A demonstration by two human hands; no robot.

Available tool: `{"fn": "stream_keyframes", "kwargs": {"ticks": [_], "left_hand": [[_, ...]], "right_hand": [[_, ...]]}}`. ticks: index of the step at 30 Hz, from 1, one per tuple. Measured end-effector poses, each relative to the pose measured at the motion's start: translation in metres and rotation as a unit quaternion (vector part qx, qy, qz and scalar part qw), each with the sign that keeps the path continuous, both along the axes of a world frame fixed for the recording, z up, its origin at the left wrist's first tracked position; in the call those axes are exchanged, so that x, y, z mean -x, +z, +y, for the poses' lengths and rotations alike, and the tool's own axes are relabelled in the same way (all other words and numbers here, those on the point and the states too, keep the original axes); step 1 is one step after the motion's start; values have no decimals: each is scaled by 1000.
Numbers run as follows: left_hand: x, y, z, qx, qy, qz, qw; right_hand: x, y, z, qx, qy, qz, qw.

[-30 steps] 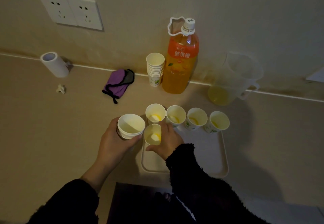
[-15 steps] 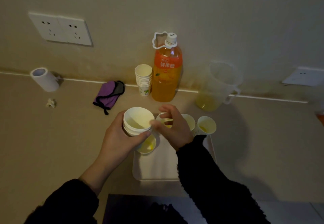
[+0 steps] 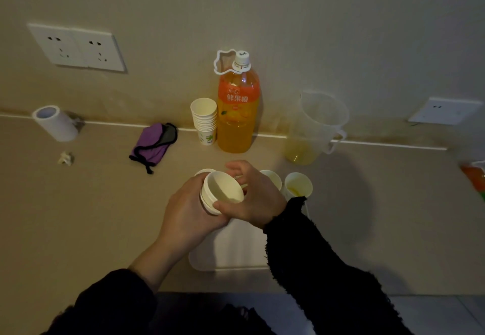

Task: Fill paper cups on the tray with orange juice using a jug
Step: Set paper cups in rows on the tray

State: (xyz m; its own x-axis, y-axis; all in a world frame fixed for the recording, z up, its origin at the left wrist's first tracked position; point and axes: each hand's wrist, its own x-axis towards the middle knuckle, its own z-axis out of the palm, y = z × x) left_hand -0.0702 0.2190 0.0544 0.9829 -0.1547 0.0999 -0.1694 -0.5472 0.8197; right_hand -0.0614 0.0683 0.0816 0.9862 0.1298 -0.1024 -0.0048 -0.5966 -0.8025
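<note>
Above the far-left end of the tray (image 3: pixel 236 250), with the jug (image 3: pixel 315 130) well apart at back right, the left hand (image 3: pixel 186 219) wraps the stacked cups (image 3: pixel 223 190), their mouth tilted toward the right hand (image 3: pixel 257 198), whose thumb and curled fingers pinch the top rim, probably to peel 1 off.

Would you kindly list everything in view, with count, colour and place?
bottle: one, orange, against the wall
cup stack: one, white, left of bottle
jug: one, clear, little yellow juice, right of bottle
tray: one, white, below the hands
tray cups: three showing, white, tray's far edge
held cups: nested, white, between both hands
pouch: one, purple, left of stack
tape roll: one, white, far left
scrap: one, pale, near the roll
sockets: three, white, wall
left hand: grips held cups
right hand: pinches their rim
</note>
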Motion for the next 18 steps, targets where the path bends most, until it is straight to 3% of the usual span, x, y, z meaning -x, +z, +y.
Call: {"fn": "stream_keyframes", "kwargs": {"ticks": [12, 16, 18], "left_hand": [[-4, 3, -2, -48, -19, -4, 999], [-9, -1, -1, -50, 20, -18, 998], [-13, -4, 0, -71, 32, -12, 997]], "right_hand": [[0, -19, -4, -2, -15, -39, 999], [-2, -29, 3, -36, -10, -187, 982], [-6, -29, 4, -41, -1, -213, 976]]}}
